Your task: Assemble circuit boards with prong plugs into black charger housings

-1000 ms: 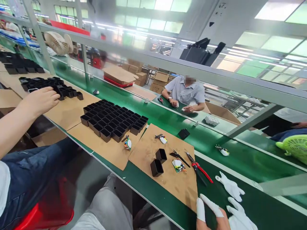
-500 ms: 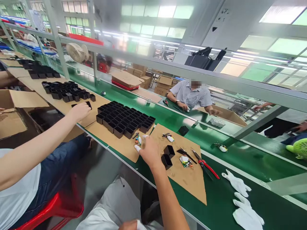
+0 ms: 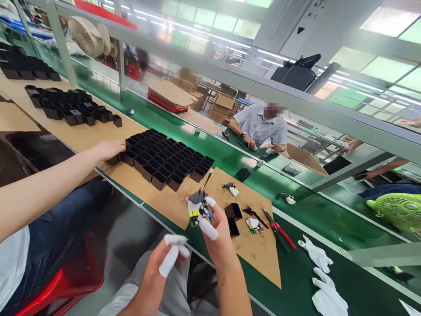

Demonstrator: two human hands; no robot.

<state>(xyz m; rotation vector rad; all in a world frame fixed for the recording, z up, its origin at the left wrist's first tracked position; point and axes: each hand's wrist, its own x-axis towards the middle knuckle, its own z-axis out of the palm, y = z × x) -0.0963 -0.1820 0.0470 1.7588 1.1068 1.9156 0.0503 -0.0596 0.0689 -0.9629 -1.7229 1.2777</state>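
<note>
My right hand (image 3: 217, 226), white covers on its fingertips, pinches a small circuit board (image 3: 196, 214) with a yellow component and a black pronged piece on top. My left hand (image 3: 166, 261), also with white fingertip covers, is raised over my lap, below and left of the board and apart from it. Its fingers are loosely bent, slightly blurred, with nothing visible in them. Two black square cases (image 3: 233, 212) stand right of my right hand on the cardboard sheet (image 3: 259, 259). Beside them lie another circuit board (image 3: 254, 226), black tweezers (image 3: 252, 213) and red-handled pliers (image 3: 279, 229).
Rows of open black cases (image 3: 164, 158) stand to the left, where a neighbour's hand (image 3: 112, 150) touches the edge. White gloves (image 3: 329, 294) lie at the right. Beyond runs a green conveyor (image 3: 226, 156) with scattered parts; a person (image 3: 259, 127) sits across it.
My right hand has picked the circuit board up from the cardboard and brought it nearer. My left hand has risen from my lap. The neighbour's hand has moved to the case rows.
</note>
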